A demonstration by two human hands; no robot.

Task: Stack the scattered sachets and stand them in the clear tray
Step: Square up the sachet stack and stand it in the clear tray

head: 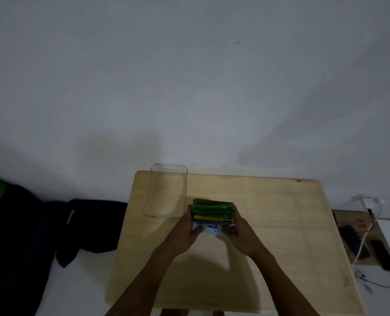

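Left hand (190, 231) and right hand (237, 233) clamp the sachet stack (212, 213) mid-frame (squeeze evenly); clear tray (148, 201) upper left, empty.

Pale wooden board (269, 236) against white wall (189, 76); dark bags (93, 224) left, brown cardboard box (349, 218) with white cable (363, 238) right.
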